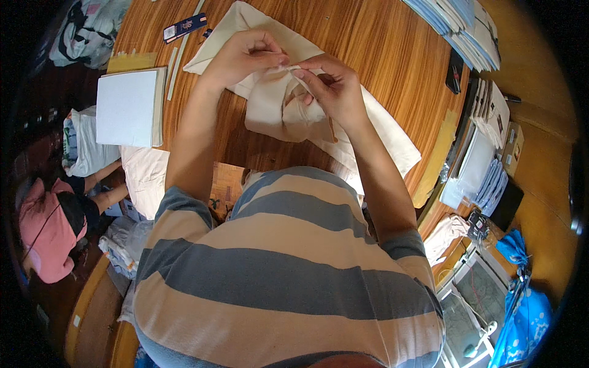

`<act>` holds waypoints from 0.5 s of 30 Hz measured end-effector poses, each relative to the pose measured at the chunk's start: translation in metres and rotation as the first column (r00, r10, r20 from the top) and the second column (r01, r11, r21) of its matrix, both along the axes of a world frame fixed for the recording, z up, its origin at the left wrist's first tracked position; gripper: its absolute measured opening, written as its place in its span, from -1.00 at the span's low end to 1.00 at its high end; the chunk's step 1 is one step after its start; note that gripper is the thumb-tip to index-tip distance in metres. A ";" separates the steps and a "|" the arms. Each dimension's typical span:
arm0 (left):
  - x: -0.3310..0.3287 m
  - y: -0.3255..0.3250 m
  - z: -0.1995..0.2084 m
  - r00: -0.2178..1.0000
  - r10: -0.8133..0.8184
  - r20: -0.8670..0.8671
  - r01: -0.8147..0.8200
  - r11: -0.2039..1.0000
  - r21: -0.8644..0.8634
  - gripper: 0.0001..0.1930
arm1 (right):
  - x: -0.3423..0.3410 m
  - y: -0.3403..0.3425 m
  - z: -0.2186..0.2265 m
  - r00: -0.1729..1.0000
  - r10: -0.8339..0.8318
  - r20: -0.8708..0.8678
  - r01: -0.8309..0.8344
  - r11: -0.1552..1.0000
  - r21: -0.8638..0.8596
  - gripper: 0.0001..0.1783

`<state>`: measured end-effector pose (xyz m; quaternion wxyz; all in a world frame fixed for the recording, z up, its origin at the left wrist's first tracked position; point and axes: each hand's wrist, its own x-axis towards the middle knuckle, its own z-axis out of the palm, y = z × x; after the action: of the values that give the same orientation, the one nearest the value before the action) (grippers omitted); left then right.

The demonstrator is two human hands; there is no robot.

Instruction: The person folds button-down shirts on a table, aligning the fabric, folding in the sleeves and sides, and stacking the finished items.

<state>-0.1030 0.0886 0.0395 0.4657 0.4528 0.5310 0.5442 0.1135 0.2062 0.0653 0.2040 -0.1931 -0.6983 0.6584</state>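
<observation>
A cream piece of cloth (267, 113), perhaps a garment, lies partly spread over the wooden table (380, 49) and bunches up toward my body. My left hand (248, 60) pinches its raised edge between thumb and fingers. Close beside it, my right hand (331, 89) grips the same edge, thumb against fingers, with the fingertips of both hands almost meeting. A loop of the cloth hangs below my hands, and a flat part stretches out to the right under my right forearm. Whatever small detail sits between the fingertips is too small to make out.
Left on the table are a white pad (127, 109), a dark hang tag (185, 28) and thin pale strips (174, 73). Folded blue clothes (457, 27) are stacked at the far right, near a small black item (454, 72). A person in pink (52, 230) bends at the left.
</observation>
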 end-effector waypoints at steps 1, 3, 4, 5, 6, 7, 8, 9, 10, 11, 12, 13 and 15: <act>0.003 0.001 -0.003 0.998 0.026 0.062 -0.026 1.000 -0.001 -0.92 | -0.003 0.001 -0.005 1.000 0.005 -0.007 -0.004 0.999 0.047 -0.86; 0.010 0.002 -0.006 0.989 0.091 0.114 -0.091 0.996 -0.005 -0.89 | -0.006 0.001 -0.008 1.000 -0.008 0.019 0.007 0.999 0.044 -0.86; 0.012 0.001 -0.008 0.982 0.124 0.140 -0.124 0.992 -0.008 -0.87 | -0.006 0.000 -0.004 0.998 -0.023 0.054 0.023 1.000 -0.006 -0.87; 0.013 -0.001 -0.011 0.983 0.126 0.130 -0.126 0.992 -0.010 -0.84 | -0.006 -0.002 -0.001 0.995 -0.037 0.090 0.042 0.998 -0.055 -0.87; 0.013 -0.001 -0.014 0.985 0.125 0.121 -0.125 0.992 -0.009 -0.81 | -0.006 -0.003 0.002 0.992 -0.062 0.113 0.070 0.995 -0.069 -0.87; 0.014 -0.002 -0.016 0.986 0.124 0.112 -0.124 0.992 -0.008 -0.78 | -0.006 -0.003 0.005 0.987 -0.088 0.136 0.099 0.992 -0.083 -0.87; 0.014 -0.003 -0.017 0.985 0.135 0.104 -0.134 0.991 -0.020 -0.77 | -0.007 -0.004 0.006 0.981 -0.113 0.159 0.129 0.987 -0.095 -0.87; 0.016 -0.003 -0.016 0.985 0.144 0.098 -0.142 0.989 -0.029 -0.75 | -0.007 -0.004 0.005 0.982 -0.121 0.148 0.133 0.988 -0.072 -0.86; 0.018 -0.004 -0.014 0.984 0.153 0.091 -0.150 0.988 -0.039 -0.73 | -0.008 -0.005 0.004 0.982 -0.129 0.137 0.137 0.989 -0.049 -0.84; 0.020 -0.003 -0.012 0.982 0.168 0.085 -0.163 0.985 -0.055 -0.74 | -0.008 -0.006 0.002 0.983 -0.138 0.126 0.142 0.990 -0.026 -0.83; 0.021 -0.003 -0.009 0.980 0.181 0.076 -0.176 0.982 -0.071 -0.75 | -0.008 -0.006 0.001 0.983 -0.146 0.113 0.148 0.989 -0.012 -0.82; 0.023 -0.002 -0.007 0.979 0.195 0.067 -0.189 0.978 -0.087 -0.76 | -0.009 -0.006 -0.001 0.983 -0.154 0.101 0.155 0.988 0.002 -0.82; 0.028 -0.002 -0.006 0.968 0.227 0.103 -0.220 0.973 -0.074 -0.76 | -0.009 -0.007 -0.007 0.982 -0.179 0.063 0.178 0.984 0.023 -0.82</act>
<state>-0.0753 0.0871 0.0335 0.4438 0.3447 0.5687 0.6006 0.1042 0.1993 0.0586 0.2413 -0.2745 -0.6900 0.6247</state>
